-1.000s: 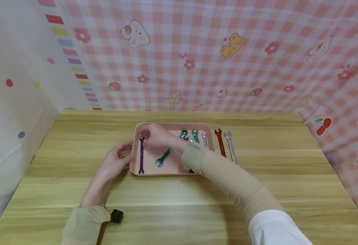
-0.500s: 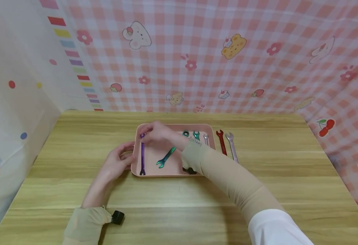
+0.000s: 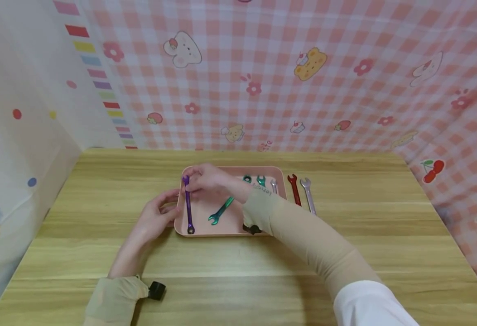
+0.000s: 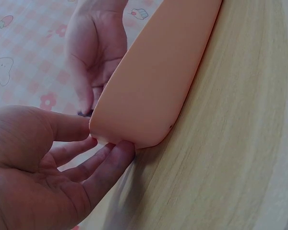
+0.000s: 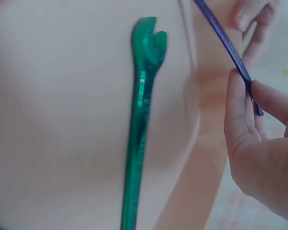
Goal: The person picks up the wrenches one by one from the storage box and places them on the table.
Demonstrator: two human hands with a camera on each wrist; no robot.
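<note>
My right hand [image 3: 209, 178] pinches the far end of a purple wrench [image 3: 189, 206] between thumb and fingers. The wrench runs lengthwise along the left side of a shallow pink tray [image 3: 230, 234], its ring end near the front wall. In the right wrist view, the purple wrench [image 5: 225, 40] slants up away from the fingertips. My left hand [image 3: 155, 215] holds the tray's left end from outside, with the thumb at the rim and fingers below it in the left wrist view. A green wrench [image 5: 139, 115] lies diagonally in the tray, partly under my right forearm.
Inside the tray's right half lie another green wrench [image 3: 261, 180] and a silver wrench [image 3: 274, 186], partly covered by my right sleeve. A red wrench [image 3: 293, 190] and a second silver wrench [image 3: 308, 195] lie on the wooden table [image 3: 368, 226] right of the tray.
The purple wrench's far end has shifted left and now shows past my right fingertips; the wrench leans slightly left. My right hand moved a little with it. The left hand stays on the tray.
</note>
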